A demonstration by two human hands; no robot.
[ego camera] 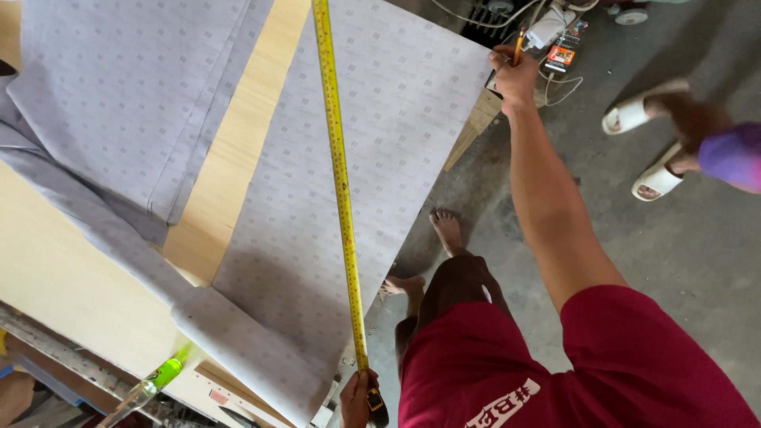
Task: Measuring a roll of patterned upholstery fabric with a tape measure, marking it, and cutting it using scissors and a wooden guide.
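A yellow tape measure (pixel 341 182) runs straight across a sheet of pale grey patterned fabric (pixel 372 135) lying on a light wooden table (pixel 238 135). My left hand (pixel 357 396) grips the tape's case at the near edge of the fabric. My right hand (pixel 514 75) reaches to the fabric's far corner and holds an orange pencil (pixel 519 43) with its tip at the fabric's edge. My bare feet (pixel 446 230) stand on the grey concrete floor beside the table.
More of the same grey fabric (pixel 119 87) lies folded on the table's left. A green-capped bottle (pixel 154 379) lies near the table's edge. Another person's feet in white sandals (pixel 642 143) stand to the right. Cables and a small box (pixel 559 36) sit on the floor.
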